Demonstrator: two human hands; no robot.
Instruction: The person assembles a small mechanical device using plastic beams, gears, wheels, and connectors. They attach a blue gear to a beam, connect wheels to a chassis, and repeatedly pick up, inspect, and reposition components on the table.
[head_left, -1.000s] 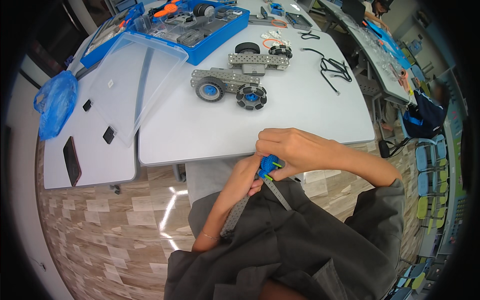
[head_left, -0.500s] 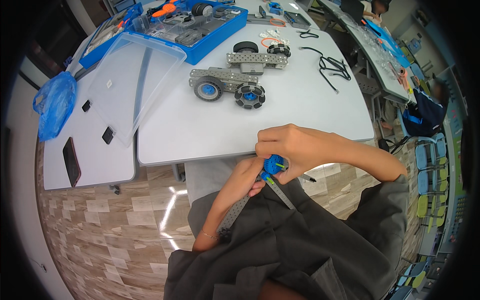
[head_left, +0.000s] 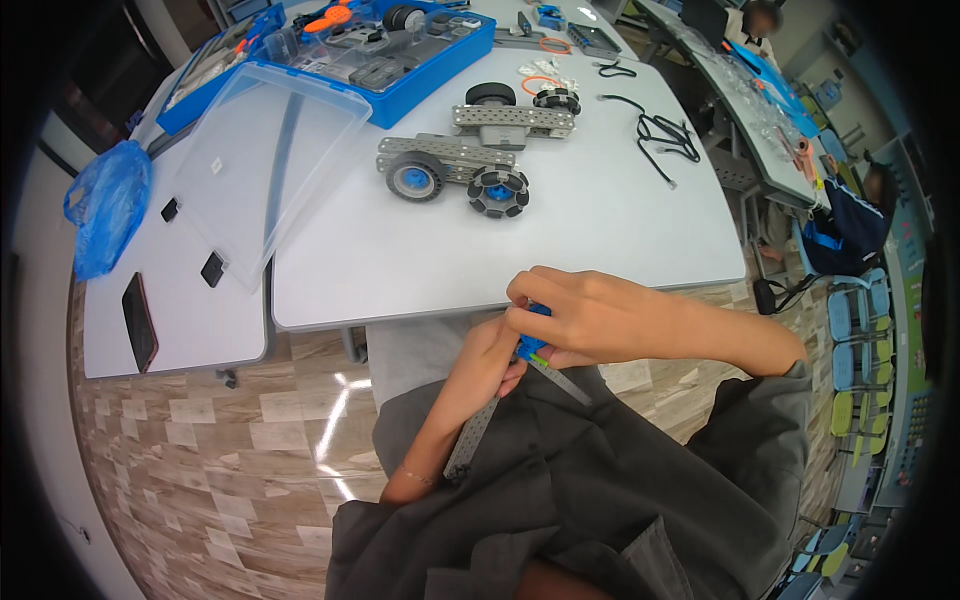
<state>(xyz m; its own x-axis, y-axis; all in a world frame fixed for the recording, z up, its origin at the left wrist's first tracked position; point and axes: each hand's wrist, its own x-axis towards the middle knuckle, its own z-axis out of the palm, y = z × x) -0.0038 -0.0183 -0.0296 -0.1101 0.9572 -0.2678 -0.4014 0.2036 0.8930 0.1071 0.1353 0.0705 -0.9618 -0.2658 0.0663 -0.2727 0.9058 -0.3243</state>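
Your two hands are close together near the centre of the frame, just below the edge of the white table. Your left hand is closed around a grey perforated beam; your right hand grips a blue gear, mostly hidden by your fingers, above a lime-green pin. A wheeled chassis stands at upper centre, near a blue parts bin.

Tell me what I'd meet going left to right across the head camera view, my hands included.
Blue plastic bag, clear plastic lid, left hand, right hand, black cables, blue and green chairs.
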